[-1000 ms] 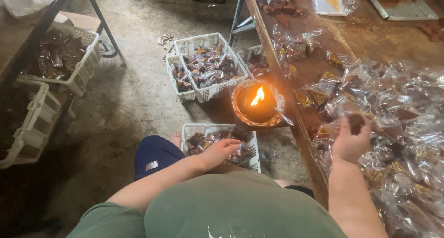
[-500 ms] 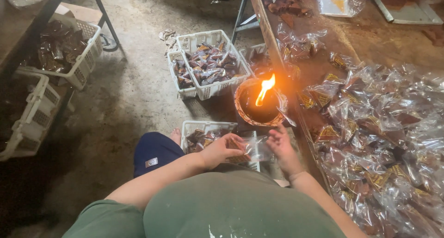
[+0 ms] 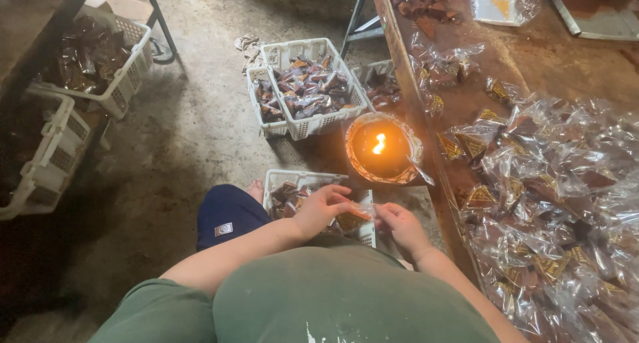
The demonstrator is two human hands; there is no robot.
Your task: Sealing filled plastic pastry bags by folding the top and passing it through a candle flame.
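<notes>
Left hand (image 3: 323, 206) and right hand (image 3: 399, 224) pinch a crinkly clear packet (image 3: 351, 220) between closed fingertips, over a white slatted basket (image 3: 293, 180). Just beyond burns a round flame bowl (image 3: 383, 148); glossy wrappers heap the wooden desk (image 3: 546, 50) rightward.

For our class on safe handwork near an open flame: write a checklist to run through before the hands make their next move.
1. Both hands on the packet: ok; left hand and right hand pinch the small clear packet.
2. Flame lit in the bowl: ok.
3. Hands apart from the flame: ok.
4. Loose wrappers away from the bowl: not ok; some lie beside it.
5. Packet sealed: cannot tell.
</notes>
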